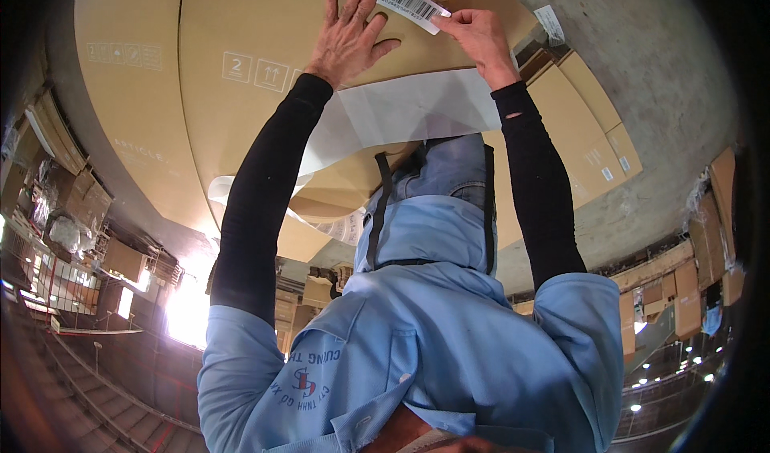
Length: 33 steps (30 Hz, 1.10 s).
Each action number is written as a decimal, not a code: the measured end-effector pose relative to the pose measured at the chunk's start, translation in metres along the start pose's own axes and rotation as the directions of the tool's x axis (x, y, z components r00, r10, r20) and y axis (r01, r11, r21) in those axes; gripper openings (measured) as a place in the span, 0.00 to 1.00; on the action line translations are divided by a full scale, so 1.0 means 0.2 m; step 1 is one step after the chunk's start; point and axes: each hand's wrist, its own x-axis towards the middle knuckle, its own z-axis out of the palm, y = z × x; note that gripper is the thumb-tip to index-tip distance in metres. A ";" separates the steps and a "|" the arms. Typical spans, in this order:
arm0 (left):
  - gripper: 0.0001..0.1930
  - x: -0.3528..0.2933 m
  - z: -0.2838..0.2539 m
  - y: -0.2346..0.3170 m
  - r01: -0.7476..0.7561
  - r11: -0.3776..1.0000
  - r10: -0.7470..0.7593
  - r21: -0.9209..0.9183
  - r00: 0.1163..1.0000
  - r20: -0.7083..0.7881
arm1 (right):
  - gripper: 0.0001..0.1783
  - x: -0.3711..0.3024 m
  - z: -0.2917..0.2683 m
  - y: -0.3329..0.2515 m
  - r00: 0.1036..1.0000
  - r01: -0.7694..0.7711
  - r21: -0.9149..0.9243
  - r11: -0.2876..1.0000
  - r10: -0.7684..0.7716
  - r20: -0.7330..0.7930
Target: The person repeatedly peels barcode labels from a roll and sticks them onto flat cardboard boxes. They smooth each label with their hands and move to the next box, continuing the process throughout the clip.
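A white barcode label lies slanted on top of a large brown cardboard box. My left hand rests palm down on the cardboard with its fingers spread, and some fingertips touch the label's left end. At the label's other end, my right hand pinches the right corner between thumb and forefinger. A long pale paper strip hangs across the near side of the box, below both hands, and curls off to the left. Where its right end goes behind my right wrist is hidden.
More flat brown boxes lie to the right, with small white labels on them. A loose white tag sits by the box's far right edge. Grey concrete floor stretches beyond. Cardboard stacks stand at the lower right.
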 end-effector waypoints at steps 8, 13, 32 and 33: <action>0.21 0.10 -0.05 -0.01 0.148 0.971 -0.218 -0.190 0.874 -0.435 | 0.19 -0.10 0.06 -0.03 0.986 0.161 0.024 0.987 -0.160 -0.045; 0.21 0.12 -0.07 -0.05 0.190 0.951 -0.267 -0.242 0.902 -0.338 | 0.17 -0.14 0.08 -0.11 0.976 0.196 -0.041 0.980 -0.199 -0.087; 0.20 0.05 -0.19 0.05 0.228 -0.187 -0.830 -0.956 0.484 0.278 | 0.15 -0.49 0.10 -0.48 0.966 0.260 0.052 0.964 -0.259 -0.018; 0.20 0.04 -0.19 0.08 0.160 -0.248 -0.820 -0.956 0.491 0.295 | 0.14 -0.50 0.09 -0.48 0.966 0.259 0.071 0.963 -0.260 -0.006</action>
